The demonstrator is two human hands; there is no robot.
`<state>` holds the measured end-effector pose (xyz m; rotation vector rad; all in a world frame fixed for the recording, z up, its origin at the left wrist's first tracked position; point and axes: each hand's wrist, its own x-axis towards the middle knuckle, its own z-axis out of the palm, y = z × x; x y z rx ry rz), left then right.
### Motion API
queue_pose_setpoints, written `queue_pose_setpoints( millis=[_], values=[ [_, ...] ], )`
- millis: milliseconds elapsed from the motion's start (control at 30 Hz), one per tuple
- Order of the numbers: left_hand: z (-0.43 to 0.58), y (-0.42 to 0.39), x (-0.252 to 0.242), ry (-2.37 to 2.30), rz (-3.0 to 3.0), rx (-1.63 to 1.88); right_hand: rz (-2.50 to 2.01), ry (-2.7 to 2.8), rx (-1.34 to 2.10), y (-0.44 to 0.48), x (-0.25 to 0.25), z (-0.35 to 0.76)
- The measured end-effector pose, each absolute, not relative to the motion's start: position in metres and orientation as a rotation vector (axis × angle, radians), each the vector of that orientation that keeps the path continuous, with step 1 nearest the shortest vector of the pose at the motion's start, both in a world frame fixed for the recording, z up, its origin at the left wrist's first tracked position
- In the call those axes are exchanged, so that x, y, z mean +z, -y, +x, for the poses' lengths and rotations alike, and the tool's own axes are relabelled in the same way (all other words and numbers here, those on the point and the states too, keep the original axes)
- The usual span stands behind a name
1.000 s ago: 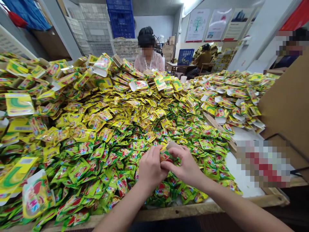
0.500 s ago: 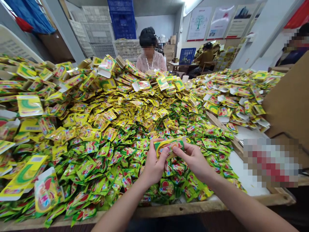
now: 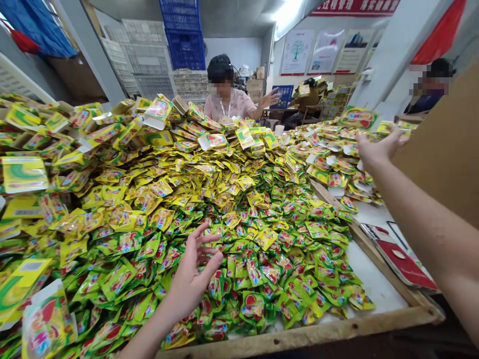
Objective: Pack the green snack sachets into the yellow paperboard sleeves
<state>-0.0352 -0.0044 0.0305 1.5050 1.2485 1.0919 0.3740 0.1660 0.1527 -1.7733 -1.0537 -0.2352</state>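
- Left hand (image 3: pixel 190 274): fingers (image 3: pixel 202 240) spread wide, empty, just above the sachets (image 3: pixel 254 264)
- Right hand (image 3: pixel 379 148): fingers (image 3: pixel 396 142) spread wide, empty, near one yellow packet (image 3: pixel 357 117)
- Sachets: too many to count, heaped across the counter (image 3: pixel 299 335), reaching its near edge
- One red pack (image 3: pixel 398 262) lies by the counter's right edge

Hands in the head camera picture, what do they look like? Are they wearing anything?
Both are bare. The left hand and the right hand have slim fingers and no gloves. The left arm and the right arm show no sleeves, watch or bracelet.
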Motion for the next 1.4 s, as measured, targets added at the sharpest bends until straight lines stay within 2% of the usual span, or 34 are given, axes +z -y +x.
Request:
queue_pose_setpoints(
  millis=[233, 500, 667, 767, 900, 1100, 1400],
  values=[
    [-0.045, 0.005, 0.03, -1.301, 1.567, 0.996, -1.934, 1.525, -0.035, -0.219, 0.073, 0.327],
    [-0.05, -0.002, 0.038, -1.369, 1.846, 0.794, -2.082, 1.763, -0.166, -0.228, 0.063, 0.291],
    [-0.015, -0.06, 0.048, -1.25, 2.255, 0.562, -2.014, 2.112, -0.151, -0.18, 0.045, 0.266],
    [0.022, -0.109, 0.049, -1.366, 2.546, 0.236, -1.933, 2.275, -0.056, -0.162, 0.035, 0.251],
    [0.067, -0.16, 0.036, -1.465, 2.599, 0.14, -1.854, 2.452, 0.151, -0.163, 0.029, 0.236],
    [0.097, -0.183, 0.008, -1.697, 2.527, 0.132, -1.884, 2.448, 0.284, -0.16, 0.011, 0.235],
    [0.098, -0.18, 0.01, -1.74, 2.348, 0.142, -1.704, 2.212, 0.326, -0.125, -0.005, 0.245]
  ],
)
